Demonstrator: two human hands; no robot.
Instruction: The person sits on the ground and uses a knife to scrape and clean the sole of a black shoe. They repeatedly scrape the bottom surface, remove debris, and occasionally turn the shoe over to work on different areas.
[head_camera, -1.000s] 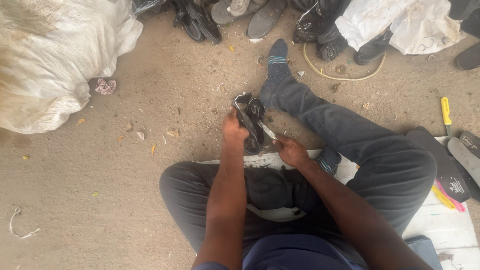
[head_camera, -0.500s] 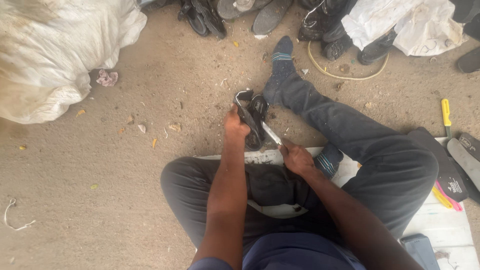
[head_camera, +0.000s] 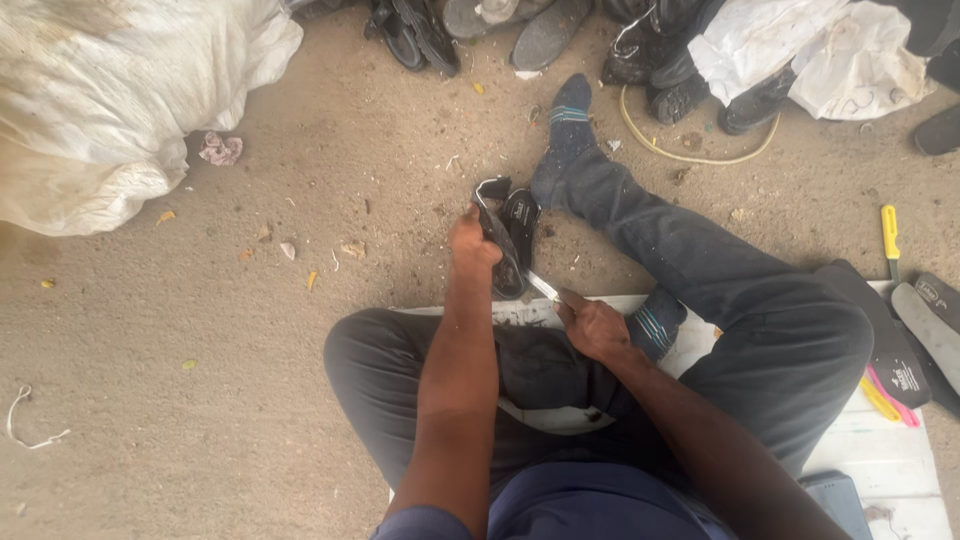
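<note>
While in two hands (head_camera: 530, 285), one sandal (head_camera: 505, 235)

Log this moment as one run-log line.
left hand: grips black rubber sandal upright over dirt floor | right hand: holds thin silver blade against sandal edge | seated on white board

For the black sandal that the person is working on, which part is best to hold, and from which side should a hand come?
Judging by its pose, grip the black sandal at mid-length, across its narrow width, coming from the left, as the left hand does. The sandal stands on edge, so both faces are free there, and the right hand brings a thin blade to its lower end.
</note>
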